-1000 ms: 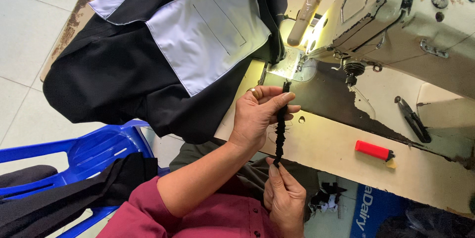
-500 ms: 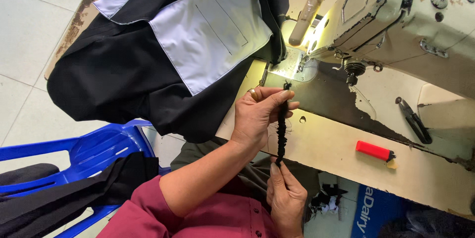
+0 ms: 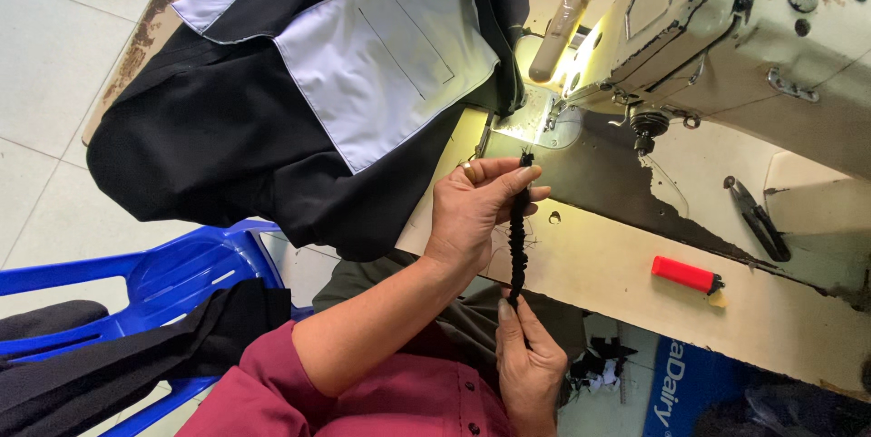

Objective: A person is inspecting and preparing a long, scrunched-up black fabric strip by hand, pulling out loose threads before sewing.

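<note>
Nearest the camera, the right hand [image 3: 526, 360] pinches the lower end of a narrow black gathered strip [image 3: 517, 237], its fingers closed on the fabric just over the lap. Above it the left hand [image 3: 476, 206] (a ring shows on one finger) has the strip's upper end nipped between thumb and fingertips, so the strip hangs nearly upright and taut between the two hands, in front of the counter [image 3: 635, 283] edge rather than resting on it.

What could go wrong, as I judge it: both holds are only fingertip pinches on a slim, bunched piece, so a slack grip at either end could let it spring loose and drop toward the scraps by the floor; pulling too hard might distort the gathers.

On the counter beyond lie a red lighter [image 3: 685, 274] and, farther right, dark snips [image 3: 758, 217], both well apart from the hands. Farther still, the black and grey garment [image 3: 363, 65] is spread up to the sewing machine [image 3: 726, 29], whose lamp lights the needle area. A blue plastic chair [image 3: 163, 278] stands at the left.
</note>
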